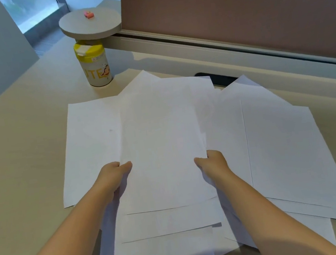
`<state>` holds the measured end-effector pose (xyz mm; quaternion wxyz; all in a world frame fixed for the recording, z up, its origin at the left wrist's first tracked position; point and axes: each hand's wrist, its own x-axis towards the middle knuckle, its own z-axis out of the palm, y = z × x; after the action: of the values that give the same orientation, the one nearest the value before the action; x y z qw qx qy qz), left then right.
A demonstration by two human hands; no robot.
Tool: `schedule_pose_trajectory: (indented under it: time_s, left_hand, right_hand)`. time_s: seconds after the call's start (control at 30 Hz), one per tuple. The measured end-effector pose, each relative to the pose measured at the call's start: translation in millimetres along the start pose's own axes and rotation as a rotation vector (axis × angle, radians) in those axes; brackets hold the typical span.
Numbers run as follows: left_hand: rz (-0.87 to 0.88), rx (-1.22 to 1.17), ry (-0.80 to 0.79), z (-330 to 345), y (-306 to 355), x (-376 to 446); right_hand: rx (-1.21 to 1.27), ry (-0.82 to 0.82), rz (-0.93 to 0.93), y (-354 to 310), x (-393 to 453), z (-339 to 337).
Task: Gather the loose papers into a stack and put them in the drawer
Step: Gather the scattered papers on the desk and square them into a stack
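The papers (159, 133) are plain white, unprinted, with a faint bluish-grey tint where they overlap or lie in shade; the desk (18, 131) is pale beige, unpatterned; the partition (242, 2) is dull brownish-mauve, with an off-white rail (172, 40) below it. The bottle (95, 65) is cream-white with a yellow cap, yellow letters and a small cartoon figure in orange and dark tones; the round shelf (89, 22) is light grey-beige; the small thing (89, 14) on it is pink and orange; the slot (220, 77) in the desk is black.
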<state>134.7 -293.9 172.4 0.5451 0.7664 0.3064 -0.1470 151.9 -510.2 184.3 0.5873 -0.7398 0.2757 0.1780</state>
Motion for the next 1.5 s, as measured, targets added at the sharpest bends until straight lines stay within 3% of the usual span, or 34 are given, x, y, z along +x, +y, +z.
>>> schedule_pose_trajectory:
  time_s: [0.27, 0.4, 0.63, 0.73, 0.87, 0.93, 1.07, 1.17, 1.27, 1.37, 1.5]
  left_hand:
    - [0.107, -0.165, 0.009, 9, 11, 5]
    - [0.057, -0.295, -0.001, 16, 25, 10]
    - [0.115, 0.030, 0.056, 33, 37, 23]
    - [0.145, 0.101, 0.006, 34, 39, 24]
    - [0.130, 0.266, -0.116, 27, 38, 25]
    - [0.122, 0.324, -0.125, 30, 39, 22]
    - [0.151, 0.410, -0.017, 51, 39, 12]
    - [0.187, 0.385, 0.065, 65, 41, 6]
    - [0.219, 0.317, 0.094, 70, 46, 4]
    - [0.181, 0.150, 0.002, 76, 52, 0]
    - [0.118, 0.032, -0.270, 102, 69, -15]
  right_hand:
    - [0.046, 0.044, -0.115, -1, 0, -10]
    - [0.170, 0.004, -0.114, -2, -1, -21]
    - [0.135, 0.040, -0.002, 1, 12, -59]
    - [0.267, 0.116, 0.005, 3, 21, -67]
    - [0.230, 0.229, 0.017, -6, 36, -77]
    - [0.198, 0.197, 0.024, -8, 45, -76]
    - [0.173, -0.039, 0.064, -1, 50, -57]
    - [0.002, -0.031, -0.014, 3, 50, -49]
    - [0.107, -0.021, -0.085, -6, 46, -60]
    - [0.202, -0.007, -0.130, -16, 44, -85]
    - [0.225, 0.039, -0.143, -17, 45, -128]
